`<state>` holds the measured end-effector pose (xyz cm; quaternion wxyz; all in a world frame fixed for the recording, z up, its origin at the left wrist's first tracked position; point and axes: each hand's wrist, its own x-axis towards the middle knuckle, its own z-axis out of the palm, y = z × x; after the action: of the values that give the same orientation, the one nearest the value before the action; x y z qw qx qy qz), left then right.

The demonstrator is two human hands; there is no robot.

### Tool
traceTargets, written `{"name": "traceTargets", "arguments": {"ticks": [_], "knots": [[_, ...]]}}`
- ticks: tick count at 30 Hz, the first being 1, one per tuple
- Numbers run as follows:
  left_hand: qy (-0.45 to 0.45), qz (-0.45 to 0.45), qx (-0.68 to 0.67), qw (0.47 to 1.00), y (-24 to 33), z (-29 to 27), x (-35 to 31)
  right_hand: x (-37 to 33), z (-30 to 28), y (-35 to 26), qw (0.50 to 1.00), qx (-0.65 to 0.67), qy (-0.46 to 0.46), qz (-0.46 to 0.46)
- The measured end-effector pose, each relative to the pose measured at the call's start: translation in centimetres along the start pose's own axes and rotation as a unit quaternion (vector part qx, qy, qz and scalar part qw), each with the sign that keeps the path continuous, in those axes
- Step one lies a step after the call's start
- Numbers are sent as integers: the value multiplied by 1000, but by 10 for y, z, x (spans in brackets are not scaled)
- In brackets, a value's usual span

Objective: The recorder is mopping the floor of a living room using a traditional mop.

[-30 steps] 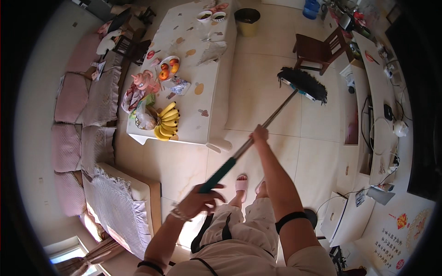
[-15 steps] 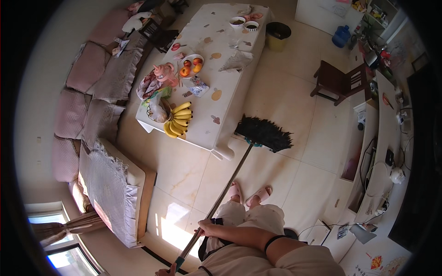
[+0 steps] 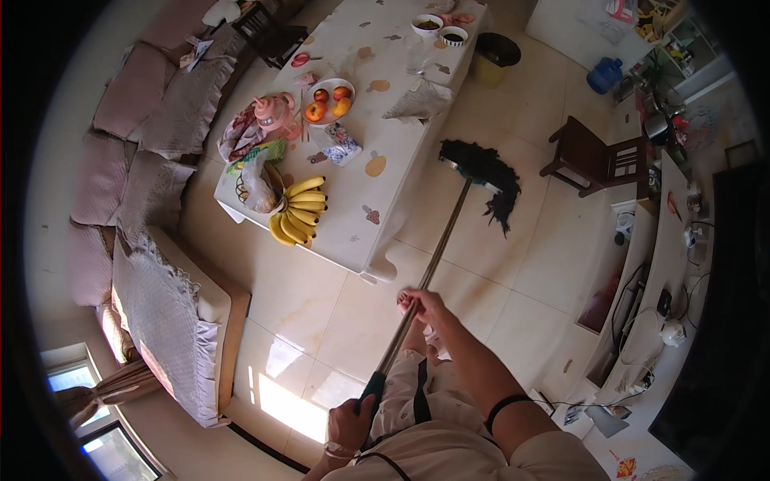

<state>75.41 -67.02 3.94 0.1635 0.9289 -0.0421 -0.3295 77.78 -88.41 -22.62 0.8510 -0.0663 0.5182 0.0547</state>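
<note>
"Mop (image 3: 443, 240) first: where does it lie from your two hands?"

"It slants away from you. The handle (image 3: 436, 255) starts by your left hand (image 3: 350, 422), passes through your right hand (image 3: 423, 305), and the black mop head (image 3: 485, 160) spreads over the floor (image 3: 497, 256), ahead of your grip and a little to its right. Whether it presses flat on the tiles, I can't tell."

"And how do you have hold of it?"

"Your left hand is closed around the green sleeve (image 3: 374, 388) at the near end. Your right hand is farther along, fingers curled around the bare metal pole (image 3: 396, 345); how tight, the view doesn't show."

"What stands to the left of your grip?"

"Ahead and to the left of your right hand is the table (image 3: 345, 200). On it, a bunch of bananas (image 3: 298, 212) sits by the near edge, next to a clear bag (image 3: 258, 188), and farther from your hands come a pink jug (image 3: 277, 112) and a white plate (image 3: 335, 85) with fruit (image 3: 318, 111). Well to the left of both hands is the sofa (image 3: 132, 96). A bright patch of sunlight (image 3: 297, 410) lies on the floor just beside your left hand."

"To the right?"

"Ahead and right of your right hand, beyond the mop head, is a brown wooden chair (image 3: 579, 152). Farther ahead you have a yellow bucket (image 3: 488, 74) near the table's side, and a blue water bottle (image 3: 605, 76) to its right."
</note>
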Motion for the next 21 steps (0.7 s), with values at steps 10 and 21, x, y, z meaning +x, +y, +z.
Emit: {"name": "traceTargets", "arguments": {"ticks": [10, 21], "knots": [[84, -98, 59, 990, -148, -24, -13, 3, 58, 116, 926, -246, 257, -127], [51, -332, -31, 941, -83, -98, -67, -17, 52, 194, 965, -178, 146, 129]]}}
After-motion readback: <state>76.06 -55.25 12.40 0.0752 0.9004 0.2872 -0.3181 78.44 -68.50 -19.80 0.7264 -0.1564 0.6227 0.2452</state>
